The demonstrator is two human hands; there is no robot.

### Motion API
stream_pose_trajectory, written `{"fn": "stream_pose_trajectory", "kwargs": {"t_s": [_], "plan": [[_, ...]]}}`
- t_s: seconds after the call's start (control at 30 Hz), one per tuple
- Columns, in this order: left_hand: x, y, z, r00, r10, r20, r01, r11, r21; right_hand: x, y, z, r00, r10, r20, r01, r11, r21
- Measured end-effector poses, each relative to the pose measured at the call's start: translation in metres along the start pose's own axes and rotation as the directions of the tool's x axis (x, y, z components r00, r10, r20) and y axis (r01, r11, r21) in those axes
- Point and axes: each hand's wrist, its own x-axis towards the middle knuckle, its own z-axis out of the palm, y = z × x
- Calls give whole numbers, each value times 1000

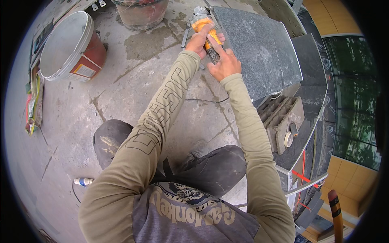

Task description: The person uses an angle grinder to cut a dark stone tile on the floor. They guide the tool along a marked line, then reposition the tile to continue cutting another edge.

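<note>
Both my hands are on an orange-and-black angle grinder [201, 25] at the top middle of the view. My left hand [197, 43] wraps round its body, thumb laid along the top. My right hand [227, 65] closes on its rear part, with a finger stretched along the casing. The grinder's grey metal head points away from me, and its disc cannot be made out clearly. Right beside it lies a large dark grey stone slab [253, 46], dusty on top. A thin black cable [206, 100] runs over the floor below my hands.
A dusty white-lined bucket [91, 52] stands at the left, another bucket [144, 14] at the top. Right of me, a hollow concrete block [279, 117] carries a tape roll [288, 139]. A cable connector [83, 182] lies lower left. A pencil [336, 214] shows at lower right.
</note>
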Motion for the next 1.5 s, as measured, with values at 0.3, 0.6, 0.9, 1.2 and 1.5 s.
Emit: {"fn": "stream_pose_trajectory", "kwargs": {"t_s": [0.3,0.6,0.9,1.2,1.5], "plan": [[1,0,8,999,25,-36,-25,1000,-11,3,-1,-4,1000,22,11,-22,1000,-22],[17,7,2,999,27,-29,-27,999,-28,18,-7,0,999,38,7,-38,999,-36],[33,11,-9,1000,-2,12,2,1000,-23,33,-9,5,999,52,-2,-52,997,-64],[40,15,-8,999,-41,-9,41,998,-44,41,-13,5,996,91,22,-89,994,-68],[11,12,1,999,-36,16,37,994,-100,17,-9,-3,997,72,40,-71,997,-20]]}}
